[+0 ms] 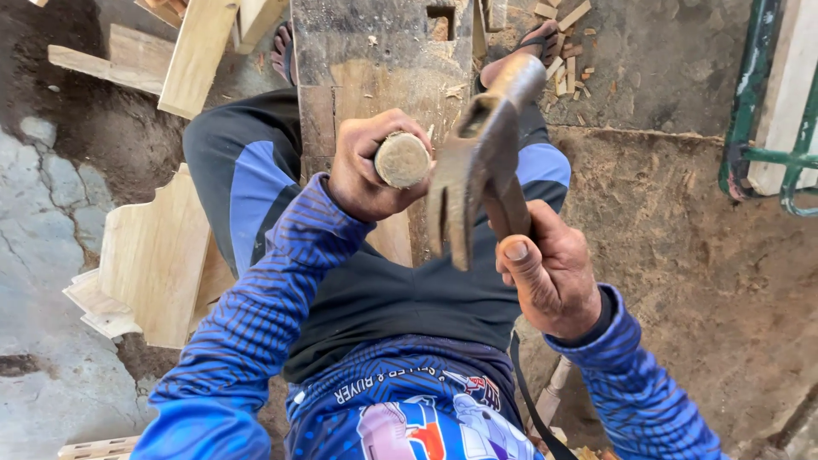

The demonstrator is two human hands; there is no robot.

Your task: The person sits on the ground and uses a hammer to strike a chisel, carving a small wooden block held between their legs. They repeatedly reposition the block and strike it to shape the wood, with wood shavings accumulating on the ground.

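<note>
Several wood offcuts (153, 255) flank the hammer-holding right hand (554, 277).

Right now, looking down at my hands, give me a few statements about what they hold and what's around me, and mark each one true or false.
1. The right hand holds a claw hammer. True.
2. The left hand is wrapped around a round wooden handle, whose cut end faces the camera. True.
3. The hammer's head is bright red plastic. False: it is dull, worn metal.
4. A wooden bench runs forward between the person's legs. True.
5. The left hand is empty and lies flat on the floor. False: its grip is closed on the wooden handle, raised above the bench.
6. The cut boards lie to the person's right. False: they lie on the left, on the cracked ground.
</note>
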